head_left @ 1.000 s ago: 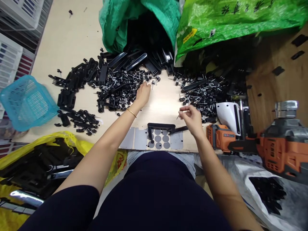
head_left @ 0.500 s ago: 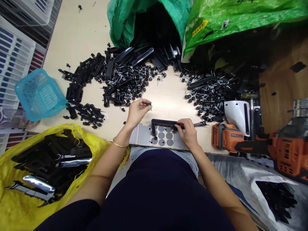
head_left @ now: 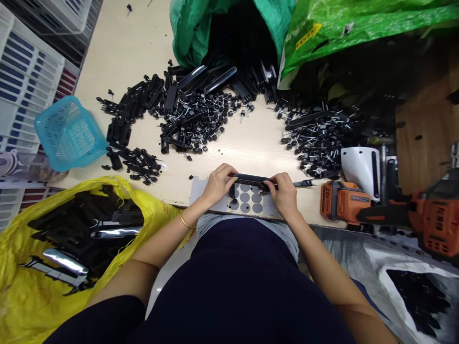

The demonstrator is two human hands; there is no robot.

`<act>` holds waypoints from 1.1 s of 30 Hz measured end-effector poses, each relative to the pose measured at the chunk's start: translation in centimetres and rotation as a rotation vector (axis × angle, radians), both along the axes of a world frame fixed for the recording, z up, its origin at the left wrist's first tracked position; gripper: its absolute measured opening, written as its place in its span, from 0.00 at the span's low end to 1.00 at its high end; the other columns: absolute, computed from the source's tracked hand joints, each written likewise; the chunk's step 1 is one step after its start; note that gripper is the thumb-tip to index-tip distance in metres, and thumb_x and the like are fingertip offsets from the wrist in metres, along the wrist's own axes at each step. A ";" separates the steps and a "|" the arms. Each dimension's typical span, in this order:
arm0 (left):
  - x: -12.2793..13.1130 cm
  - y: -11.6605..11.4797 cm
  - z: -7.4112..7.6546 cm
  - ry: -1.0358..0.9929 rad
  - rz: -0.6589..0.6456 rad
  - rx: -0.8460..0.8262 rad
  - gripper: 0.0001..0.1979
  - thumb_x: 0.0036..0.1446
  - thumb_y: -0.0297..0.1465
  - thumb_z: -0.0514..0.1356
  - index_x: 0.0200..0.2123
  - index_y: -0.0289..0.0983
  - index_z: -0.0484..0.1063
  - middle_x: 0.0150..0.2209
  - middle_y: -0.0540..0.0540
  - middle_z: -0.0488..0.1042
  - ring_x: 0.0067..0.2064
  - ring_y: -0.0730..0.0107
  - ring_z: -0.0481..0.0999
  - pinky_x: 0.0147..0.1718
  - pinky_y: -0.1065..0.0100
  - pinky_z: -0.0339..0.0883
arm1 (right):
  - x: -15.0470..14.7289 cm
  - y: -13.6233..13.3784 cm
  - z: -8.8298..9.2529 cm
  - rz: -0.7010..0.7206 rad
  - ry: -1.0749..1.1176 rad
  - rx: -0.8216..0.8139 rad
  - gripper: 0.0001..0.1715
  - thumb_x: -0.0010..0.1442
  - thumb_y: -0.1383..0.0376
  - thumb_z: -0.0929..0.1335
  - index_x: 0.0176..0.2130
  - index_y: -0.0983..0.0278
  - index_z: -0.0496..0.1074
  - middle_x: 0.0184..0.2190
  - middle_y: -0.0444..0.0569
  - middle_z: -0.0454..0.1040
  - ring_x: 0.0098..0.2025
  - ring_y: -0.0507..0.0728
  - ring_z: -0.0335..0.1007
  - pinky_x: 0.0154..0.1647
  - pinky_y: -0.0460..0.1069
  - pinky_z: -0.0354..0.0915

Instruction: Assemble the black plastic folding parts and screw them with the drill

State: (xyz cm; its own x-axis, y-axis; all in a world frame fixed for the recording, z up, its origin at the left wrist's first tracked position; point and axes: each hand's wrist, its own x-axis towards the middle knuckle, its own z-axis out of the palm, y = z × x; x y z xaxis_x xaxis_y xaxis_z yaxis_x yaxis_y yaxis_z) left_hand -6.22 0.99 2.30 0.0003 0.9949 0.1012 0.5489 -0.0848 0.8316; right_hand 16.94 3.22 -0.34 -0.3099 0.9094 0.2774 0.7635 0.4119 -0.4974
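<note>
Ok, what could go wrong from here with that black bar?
The black bar, left hand at one end, right hand at the other, is near the front edge of the table; a slip might drop it. The orange tool also lies near that edge, so the right arm might bump it.

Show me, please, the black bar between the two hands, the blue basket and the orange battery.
Black bar point(head_left: 253, 178), head view: middle of its length.
Blue basket point(head_left: 79, 136), head view: its perforated bottom.
Orange battery point(head_left: 343, 202), head view: its casing.
</note>
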 end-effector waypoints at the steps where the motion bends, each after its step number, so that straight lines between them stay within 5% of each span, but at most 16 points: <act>1: -0.3 0.0 0.1 0.063 -0.048 0.017 0.02 0.54 0.26 0.60 0.33 0.36 0.71 0.34 0.48 0.74 0.38 0.70 0.73 0.39 0.67 0.68 | 0.2 -0.2 -0.3 0.021 0.000 0.012 0.07 0.63 0.62 0.63 0.33 0.62 0.66 0.31 0.49 0.69 0.34 0.56 0.66 0.34 0.50 0.64; 4: -1.3 0.1 -0.3 0.156 -0.086 -0.003 0.03 0.53 0.27 0.63 0.33 0.37 0.72 0.33 0.48 0.75 0.38 0.68 0.74 0.41 0.66 0.68 | 1.1 -0.9 -1.2 0.094 -0.005 0.095 0.08 0.64 0.62 0.62 0.41 0.63 0.67 0.37 0.53 0.72 0.42 0.58 0.68 0.42 0.52 0.66; 11: -1.5 1.0 -0.5 0.380 -0.122 -0.070 0.04 0.52 0.28 0.64 0.34 0.37 0.74 0.45 0.44 0.73 0.46 0.65 0.72 0.43 0.65 0.66 | 3.5 -2.2 -3.1 0.277 -0.191 0.187 0.33 0.62 0.60 0.64 0.63 0.66 0.51 0.45 0.56 0.71 0.48 0.61 0.65 0.55 0.59 0.58; 15: -0.8 2.0 0.9 0.541 -0.180 -0.283 0.04 0.52 0.30 0.63 0.33 0.40 0.73 0.32 0.50 0.76 0.36 0.66 0.73 0.36 0.68 0.65 | 3.6 -1.6 -4.1 0.262 -0.237 0.206 0.31 0.64 0.62 0.62 0.63 0.66 0.51 0.39 0.54 0.71 0.43 0.61 0.63 0.48 0.57 0.59; 20: -0.6 2.4 1.5 0.614 -0.205 -0.286 0.03 0.50 0.28 0.62 0.31 0.39 0.71 0.30 0.49 0.75 0.37 0.62 0.73 0.34 0.67 0.63 | 4.0 -0.3 -4.7 0.343 -0.249 0.220 0.28 0.64 0.62 0.62 0.61 0.67 0.55 0.35 0.53 0.71 0.40 0.60 0.61 0.44 0.55 0.57; 23: -0.5 1.1 0.5 0.449 -0.161 -0.255 0.07 0.52 0.27 0.60 0.37 0.39 0.69 0.31 0.49 0.74 0.35 0.66 0.73 0.35 0.68 0.64 | 3.9 -0.3 -4.9 0.344 -0.255 0.238 0.28 0.64 0.61 0.62 0.60 0.67 0.55 0.35 0.53 0.70 0.39 0.60 0.60 0.43 0.55 0.56; 27: 1.2 -1.3 -1.5 0.318 0.030 -0.288 0.24 0.52 0.32 0.63 0.51 0.36 0.59 0.36 0.45 0.74 0.37 0.64 0.74 0.37 0.65 0.66 | 2.4 -1.6 -5.1 0.183 -0.270 0.227 0.31 0.63 0.62 0.62 0.62 0.68 0.52 0.36 0.55 0.70 0.38 0.60 0.59 0.42 0.55 0.55; 30: 2.2 -2.1 -2.6 0.368 0.179 -0.244 0.22 0.55 0.29 0.59 0.52 0.34 0.57 0.47 0.37 0.70 0.46 0.60 0.72 0.44 0.61 0.66 | 1.5 -2.3 -5.2 0.103 -0.276 0.195 0.32 0.63 0.62 0.62 0.63 0.67 0.51 0.37 0.55 0.70 0.38 0.60 0.59 0.43 0.56 0.54; 33: 1.6 -1.9 -2.7 0.421 0.123 -0.244 0.18 0.56 0.26 0.56 0.51 0.36 0.60 0.48 0.39 0.69 0.48 0.59 0.71 0.45 0.61 0.66 | 2.0 -1.8 -5.1 0.166 -0.297 0.167 0.30 0.64 0.63 0.61 0.62 0.66 0.53 0.38 0.55 0.70 0.40 0.60 0.59 0.44 0.56 0.54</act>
